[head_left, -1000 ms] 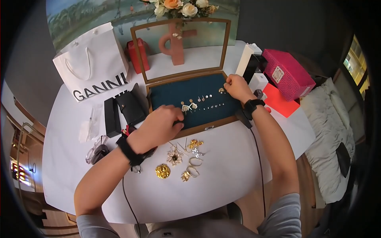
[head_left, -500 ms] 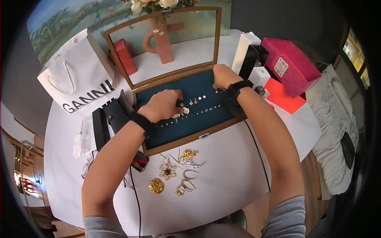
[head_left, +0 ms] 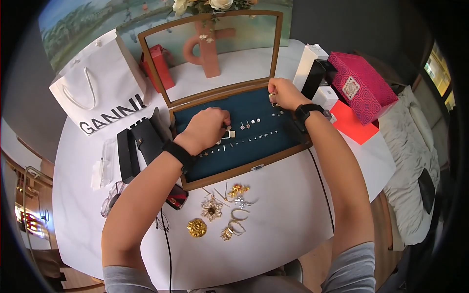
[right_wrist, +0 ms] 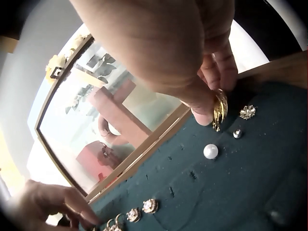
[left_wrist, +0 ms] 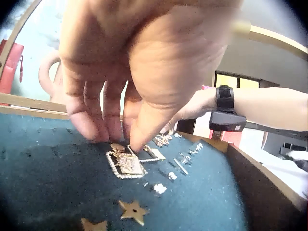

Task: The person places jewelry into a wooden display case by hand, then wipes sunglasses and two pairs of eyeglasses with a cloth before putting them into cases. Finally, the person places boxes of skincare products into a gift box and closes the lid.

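Observation:
In the head view my left hand [head_left: 205, 128] is over the middle of the blue-lined jewellery box [head_left: 215, 181]. The left wrist view shows its thumb and fingertips pinching the top of a square jewelled earring [left_wrist: 126, 164], with a second square earring [left_wrist: 153, 155] beside it. At the box's back right corner, my right hand [head_left: 288, 94] pinches a gold earring [right_wrist: 220, 110] between thumb and fingers, just above the lining. A pearl stud [right_wrist: 211, 151] and a flower-shaped stud [right_wrist: 248, 112] sit close to it.
Gold and silver jewellery [head_left: 211, 209] lies in front of the box, whose glass lid [head_left: 278, 44] stands raised. A white paper bag [head_left: 100, 88] and black cases [head_left: 146, 139] are at left. At right are a pink box [head_left: 361, 88] and small boxes [head_left: 325, 97]. Black cables cross the table.
My left hand has moved back and left from the box's front edge to the square earrings. A gold earring now shows in my right hand, which has stayed near the back right corner.

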`<state>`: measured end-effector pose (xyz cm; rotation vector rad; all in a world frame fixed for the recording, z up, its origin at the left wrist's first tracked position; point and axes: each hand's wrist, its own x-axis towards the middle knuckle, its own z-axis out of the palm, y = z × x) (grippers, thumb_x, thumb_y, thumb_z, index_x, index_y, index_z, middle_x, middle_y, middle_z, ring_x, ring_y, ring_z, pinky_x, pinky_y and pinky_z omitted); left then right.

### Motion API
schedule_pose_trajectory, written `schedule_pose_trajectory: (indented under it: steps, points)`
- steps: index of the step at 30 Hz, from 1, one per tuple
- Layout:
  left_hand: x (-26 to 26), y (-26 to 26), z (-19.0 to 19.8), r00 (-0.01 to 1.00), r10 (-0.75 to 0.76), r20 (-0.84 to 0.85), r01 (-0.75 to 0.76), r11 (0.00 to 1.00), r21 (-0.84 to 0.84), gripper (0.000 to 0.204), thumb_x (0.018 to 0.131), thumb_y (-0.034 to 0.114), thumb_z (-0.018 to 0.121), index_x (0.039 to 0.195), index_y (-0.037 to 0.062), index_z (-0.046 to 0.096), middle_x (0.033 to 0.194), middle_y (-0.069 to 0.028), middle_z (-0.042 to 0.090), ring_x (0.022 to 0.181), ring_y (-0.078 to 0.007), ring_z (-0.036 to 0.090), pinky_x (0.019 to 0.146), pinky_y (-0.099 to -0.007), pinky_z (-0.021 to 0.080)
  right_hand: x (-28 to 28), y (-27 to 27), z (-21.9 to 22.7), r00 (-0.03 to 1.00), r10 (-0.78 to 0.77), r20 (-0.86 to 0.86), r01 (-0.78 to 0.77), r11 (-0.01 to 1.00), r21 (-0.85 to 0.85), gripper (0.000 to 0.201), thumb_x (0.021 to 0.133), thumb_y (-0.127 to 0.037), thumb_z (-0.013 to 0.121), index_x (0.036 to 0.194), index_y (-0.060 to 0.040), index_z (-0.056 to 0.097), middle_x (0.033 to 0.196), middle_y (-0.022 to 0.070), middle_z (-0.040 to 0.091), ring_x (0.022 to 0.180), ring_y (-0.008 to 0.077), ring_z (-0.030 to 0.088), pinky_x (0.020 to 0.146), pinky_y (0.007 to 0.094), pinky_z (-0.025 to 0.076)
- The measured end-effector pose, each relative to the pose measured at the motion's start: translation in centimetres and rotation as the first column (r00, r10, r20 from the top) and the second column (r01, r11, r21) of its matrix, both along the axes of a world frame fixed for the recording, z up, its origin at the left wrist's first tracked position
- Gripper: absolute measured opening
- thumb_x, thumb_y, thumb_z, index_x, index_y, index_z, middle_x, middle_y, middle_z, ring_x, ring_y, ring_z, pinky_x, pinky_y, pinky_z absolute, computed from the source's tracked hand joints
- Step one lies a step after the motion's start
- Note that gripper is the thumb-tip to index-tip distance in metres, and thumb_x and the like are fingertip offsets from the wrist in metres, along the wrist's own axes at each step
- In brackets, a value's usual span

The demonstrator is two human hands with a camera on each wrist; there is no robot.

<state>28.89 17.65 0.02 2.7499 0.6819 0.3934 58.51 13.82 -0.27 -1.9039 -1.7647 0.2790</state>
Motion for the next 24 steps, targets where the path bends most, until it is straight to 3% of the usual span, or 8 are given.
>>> schedule_pose_trajectory:
  steps: [4,6,7,10,12,15,19,24]
  points:
    - [-0.3,0.2,-0.2,1.0,0.025,-0.019,-0.025,1.0,-0.003,0.014,0.08,0.003,0.069,0.094,0.0025,0.069,0.086,-0.0145,0.069,0.084,-0.034,0.068,0.076,-0.0414,0.054,-0.3,0.4,0.1,1.0,0.016,-0.013,-0.013,0.985,0.171,0.016,0.077,0.002,0.073,0.081,-0.001,0.057,0.084,0.0181,0.065,0.079,0.034,0.065,0.069,0.0402,0.051]
    - [-0.4,0.4,-0.6,0.999,0.039,0.002,-0.039,0.999,0.023,0.009,0.081,0.002,0.066,0.09,0.002,0.068,0.086,-0.0171,0.069,0.085,-0.0368,0.068,0.077,-0.0425,0.055,-2.2,-0.6,2.2,0.992,0.101,-0.074,-0.069,0.936,0.346,0.011,0.083,0.001,0.07,0.084,-0.0012,0.058,0.08,0.0126,0.065,0.074,0.0249,0.064,0.067,0.035,0.051]
    - [-0.4,0.3,-0.6,0.999,0.042,0.001,-0.042,0.999,0.015,0.009,0.081,0.002,0.066,0.09,0.002,0.068,0.086,-0.0171,0.069,0.085,-0.0368,0.068,0.077,-0.0425,0.055,-3.5,-1.8,3.3,0.992,0.103,-0.075,-0.072,0.938,0.338,0.011,0.083,0.001,0.07,0.084,-0.0012,0.058,0.08,0.0126,0.065,0.074,0.0249,0.064,0.067,0.035,0.051]
    - [-0.6,0.4,-0.9,0.998,0.059,0.017,-0.06,0.997,0.039,0.005,0.083,0.003,0.064,0.086,0.0008,0.068,0.086,-0.02,0.069,0.087,-0.0391,0.067,0.078,-0.044,0.055,-8.2,-8.1,5.5,0.873,0.257,-0.415,-0.165,0.955,0.246,0.008,0.088,-0.002,0.069,0.091,-0.0031,0.061,0.077,0.0015,0.064,0.073,0.0071,0.061,0.065,0.0237,0.049]
    - [-0.6,0.6,-1.3,0.996,0.084,-0.037,-0.081,0.994,0.067,0.006,0.083,0.003,0.063,0.085,-0.0003,0.067,0.087,-0.0215,0.069,0.088,-0.0403,0.067,0.079,-0.0454,0.055,-10.2,-12.7,4.9,0.822,0.334,-0.461,-0.305,0.942,0.139,0.011,0.087,0.0,0.07,0.09,-0.0028,0.06,0.081,0.002,0.061,0.073,0.008,0.063,0.065,0.0234,0.049]
    - [-0.4,0.4,-1.1,0.997,0.078,-0.022,-0.075,0.992,0.104,0.006,0.082,0.003,0.063,0.083,-0.0006,0.068,0.087,-0.0226,0.068,0.087,-0.0415,0.067,0.079,-0.0466,0.055,-12.4,-18.2,3.2,0.849,0.363,-0.384,-0.413,0.909,-0.053,0.015,0.084,0.001,0.073,0.089,-0.0003,0.058,0.089,0.0078,0.058,0.075,0.0172,0.061,0.068,0.0297,0.051]
    - [0.4,-1.0,0.1,0.983,0.15,-0.103,-0.129,0.975,0.181,0.01,0.077,-0.006,0.063,0.083,-0.0029,0.07,0.093,-0.0241,0.07,0.09,-0.0397,0.07,0.082,-0.0428,0.058,-12.9,-20.3,0.4,0.86,0.246,-0.447,-0.346,0.925,-0.157,0.013,0.086,-0.001,0.073,0.091,-0.0015,0.061,0.089,0.0048,0.06,0.076,0.0131,0.062,0.07,0.0268,0.051]
    - [0.0,-0.5,-0.4,0.984,0.142,-0.107,-0.117,0.97,0.212,0.007,0.079,-0.003,0.062,0.082,-0.0026,0.068,0.089,-0.0247,0.068,0.089,-0.0408,0.068,0.081,-0.0447,0.057,-12.5,-20.1,-0.7,0.832,0.174,-0.527,-0.294,0.944,-0.152,0.013,0.088,0.0,0.071,0.093,0.0024,0.06,0.086,0.0074,0.063,0.077,0.0142,0.063,0.068,0.0277,0.051]
